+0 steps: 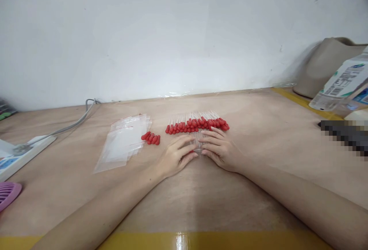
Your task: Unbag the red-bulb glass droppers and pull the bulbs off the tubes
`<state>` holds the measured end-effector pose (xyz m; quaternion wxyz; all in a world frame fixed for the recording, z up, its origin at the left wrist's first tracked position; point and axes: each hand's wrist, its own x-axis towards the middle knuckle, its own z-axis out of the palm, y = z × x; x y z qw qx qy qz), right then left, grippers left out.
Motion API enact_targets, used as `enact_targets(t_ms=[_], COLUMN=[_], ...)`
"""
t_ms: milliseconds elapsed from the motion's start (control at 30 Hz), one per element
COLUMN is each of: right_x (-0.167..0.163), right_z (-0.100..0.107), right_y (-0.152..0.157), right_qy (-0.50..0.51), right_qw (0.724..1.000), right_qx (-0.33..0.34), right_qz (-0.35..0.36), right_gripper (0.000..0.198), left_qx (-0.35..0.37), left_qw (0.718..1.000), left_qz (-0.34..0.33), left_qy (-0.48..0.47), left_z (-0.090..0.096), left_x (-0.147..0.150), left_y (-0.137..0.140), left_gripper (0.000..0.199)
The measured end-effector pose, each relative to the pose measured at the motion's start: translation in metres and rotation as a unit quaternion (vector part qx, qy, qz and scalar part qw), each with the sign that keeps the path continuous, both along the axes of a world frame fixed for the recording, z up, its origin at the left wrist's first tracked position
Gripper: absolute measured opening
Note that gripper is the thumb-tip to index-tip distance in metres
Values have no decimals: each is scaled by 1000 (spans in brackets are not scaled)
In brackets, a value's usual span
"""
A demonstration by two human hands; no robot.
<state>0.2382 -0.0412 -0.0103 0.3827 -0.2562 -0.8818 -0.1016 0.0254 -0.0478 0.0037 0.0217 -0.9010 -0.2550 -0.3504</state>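
Observation:
My left hand (pixel 179 153) lies low over the table, its thumb and forefinger closed around a small red rubber bulb (pixel 191 151) that is mostly hidden. Facing it, my right hand (pixel 220 148) has its thumb and forefinger at the end of a thin clear tube (pixel 197 150) lying crosswise between the hands. Several loose clear tubes (pixel 198 137) lie just behind, partly covered by my fingers. Beyond them is a row of droppers (pixel 195 123), red bulbs toward me and clear stems pointing to the wall. A little pile of red bulbs (pixel 151 138) sits left of my left hand.
Fanned clear zip bags (pixel 123 142) lie to the left. Farther left are a power strip (pixel 31 152) with a grey cable (pixel 71 127) and a pink slatted object (pixel 8 195). At right stand a beige container (pixel 319 66) and a labelled plastic bottle (pixel 339 81).

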Motion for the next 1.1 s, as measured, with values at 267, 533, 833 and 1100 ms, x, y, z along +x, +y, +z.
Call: enact_targets(t_ms=[267, 533, 833, 1100], right_x=[-6, -11, -10, -8], right_z=[0, -4, 5, 5], right_y=[-4, -4, -11, -13], right_qy=[-13, 22, -21, -39], right_qw=[1000, 998, 998, 996], right_qx=[-5, 13, 16, 53], right_qz=[-4, 61, 64, 55], right_gripper=[22, 12, 15, 15], left_qx=[108, 138, 55, -9], left_qw=[993, 987, 996, 997], left_qz=[-7, -12, -30, -53], left_qy=[38, 76, 66, 61], left_z=[-4, 1, -1, 4], left_x=[1, -1, -3, -4], left_y=[1, 0, -2, -6], left_gripper=[18, 19, 14, 12])
